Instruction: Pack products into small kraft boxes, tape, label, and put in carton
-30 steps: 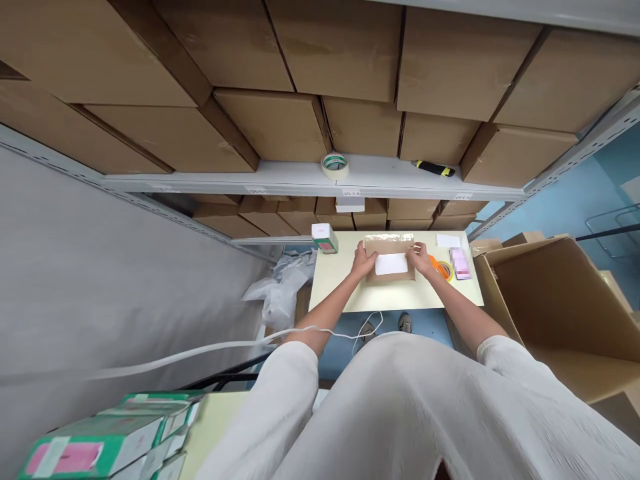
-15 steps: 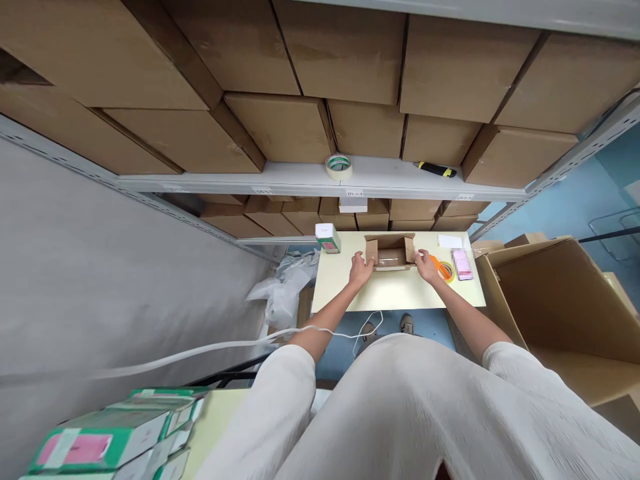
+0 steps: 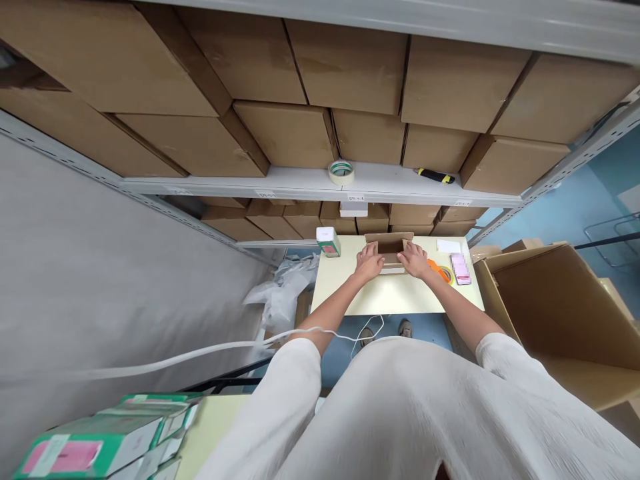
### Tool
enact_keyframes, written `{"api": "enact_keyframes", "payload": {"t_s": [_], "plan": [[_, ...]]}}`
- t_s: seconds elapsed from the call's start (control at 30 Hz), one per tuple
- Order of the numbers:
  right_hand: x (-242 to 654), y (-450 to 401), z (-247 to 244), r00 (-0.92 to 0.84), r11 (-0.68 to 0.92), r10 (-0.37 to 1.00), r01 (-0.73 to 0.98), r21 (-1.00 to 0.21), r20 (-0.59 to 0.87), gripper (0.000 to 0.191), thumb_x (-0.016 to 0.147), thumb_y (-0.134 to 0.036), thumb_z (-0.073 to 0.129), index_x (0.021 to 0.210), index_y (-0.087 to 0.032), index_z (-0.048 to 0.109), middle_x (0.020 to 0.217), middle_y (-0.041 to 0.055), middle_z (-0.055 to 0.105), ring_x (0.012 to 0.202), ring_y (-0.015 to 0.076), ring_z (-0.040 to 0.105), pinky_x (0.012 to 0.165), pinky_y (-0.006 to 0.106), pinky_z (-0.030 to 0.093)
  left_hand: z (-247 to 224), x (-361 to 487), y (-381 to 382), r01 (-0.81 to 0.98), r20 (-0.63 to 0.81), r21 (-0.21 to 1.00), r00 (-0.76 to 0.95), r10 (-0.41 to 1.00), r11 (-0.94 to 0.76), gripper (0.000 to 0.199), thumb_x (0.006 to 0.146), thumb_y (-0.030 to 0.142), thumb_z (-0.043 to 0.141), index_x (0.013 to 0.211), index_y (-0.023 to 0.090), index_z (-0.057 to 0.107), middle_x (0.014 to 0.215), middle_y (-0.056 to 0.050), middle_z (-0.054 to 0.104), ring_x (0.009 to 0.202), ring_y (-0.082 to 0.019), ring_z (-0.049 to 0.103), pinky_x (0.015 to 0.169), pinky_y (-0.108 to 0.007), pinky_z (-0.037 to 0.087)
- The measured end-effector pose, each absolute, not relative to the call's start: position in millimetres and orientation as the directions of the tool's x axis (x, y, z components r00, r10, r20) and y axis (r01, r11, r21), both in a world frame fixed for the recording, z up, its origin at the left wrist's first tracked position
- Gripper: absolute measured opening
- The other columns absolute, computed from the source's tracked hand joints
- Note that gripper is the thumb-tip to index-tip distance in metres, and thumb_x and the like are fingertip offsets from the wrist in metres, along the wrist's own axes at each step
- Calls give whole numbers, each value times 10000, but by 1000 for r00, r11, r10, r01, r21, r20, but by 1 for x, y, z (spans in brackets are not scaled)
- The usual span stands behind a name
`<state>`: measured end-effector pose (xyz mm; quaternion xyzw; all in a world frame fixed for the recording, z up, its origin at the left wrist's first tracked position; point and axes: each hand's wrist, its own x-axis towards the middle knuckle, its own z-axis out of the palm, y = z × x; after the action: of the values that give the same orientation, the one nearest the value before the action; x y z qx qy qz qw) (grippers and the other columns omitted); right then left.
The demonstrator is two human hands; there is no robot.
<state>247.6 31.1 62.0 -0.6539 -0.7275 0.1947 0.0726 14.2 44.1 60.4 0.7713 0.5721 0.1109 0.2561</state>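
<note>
A small brown cardboard box (image 3: 393, 259) lies open on the pale yellow table (image 3: 400, 297), its back flap standing up. My left hand (image 3: 369, 261) is closed over the box's left end, fingers on the side flap and thumb at the front edge. On the right end my right hand (image 3: 414, 259) grips in the same way, with its thumb reaching along the front panel. Just right of that hand lie an orange tape dispenser (image 3: 439, 269) and a yellow tape roll. A small white and green box (image 3: 328, 241) stands at the table's back left corner.
Shelves of brown cartons (image 3: 345, 67) rise behind the table, with a masking tape roll (image 3: 341, 173) and a utility knife (image 3: 435, 176) on the ledge. A phone (image 3: 460, 269) lies at right. A large open carton (image 3: 555, 300) stands beyond; a white cable (image 3: 200, 348) crosses at left.
Both hands have shifted inward and up over the ends of the cardboard box. Its side flaps, held at their edges before, are now mostly covered by my fingers.
</note>
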Motion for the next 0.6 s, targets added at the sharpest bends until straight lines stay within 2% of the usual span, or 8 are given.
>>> {"api": "enact_keyframes", "payload": {"t_s": [0.1,0.2,0.3,0.37,0.47,0.6], "plan": [[256,25,62,-72,20,989,932,-361,-131,516,1097,-544,385,1391,-264,703,1663,153,452,1503,410,386,1228,638,334,59,6,42,844,-193,517,279,941,-144,414,1021,427,538,1357,288,734,1749,-97,371,1598,-405,301,1275,-620,312],[271,18,61,-41,19,998,923,-385,-49,539,1079,-513,404,1440,-198,650,1675,203,428,1514,436,363,1230,662,315,55,-3,38,853,-187,508,244,952,-119,697,973,510,607,1604,229,519,1793,-168,271,1632,-432,249,1300,-617,259],[284,12,58,-100,88,995,920,-381,-13,566,1058,-513,433,1456,-160,626,1713,215,389,1571,455,280,1273,682,222,49,-10,32,889,-193,450,188,963,-83,953,908,606,682,1692,177,352,1828,-209,132,1674,-457,130,1329,-646,145],[288,8,54,-155,129,987,922,-365,-43,617,1043,-545,462,1489,-142,598,1693,230,424,1580,451,285,1296,668,173,45,-11,29,913,-207,401,173,963,-78,1051,880,647,708,1712,157,294,1836,-221,67,1690,-457,52,1336,-660,62],[291,5,46,-189,135,973,933,-333,-135,721,1021,-616,500,1552,-130,542,1668,247,462,1565,438,342,1299,637,191,38,-12,27,929,-253,362,172,952,-72,1097,870,654,716,1721,131,261,1830,-244,58,1694,-461,20,1332,-677,4],[292,7,35,-187,103,954,938,-330,-233,806,988,-564,591,1638,-113,438,1732,252,369,1587,434,336,1283,595,276,32,-13,31,924,-330,378,197,923,-62,1057,894,603,703,1723,137,242,1810,-268,155,1685,-457,133,1327,-688,53]]}}
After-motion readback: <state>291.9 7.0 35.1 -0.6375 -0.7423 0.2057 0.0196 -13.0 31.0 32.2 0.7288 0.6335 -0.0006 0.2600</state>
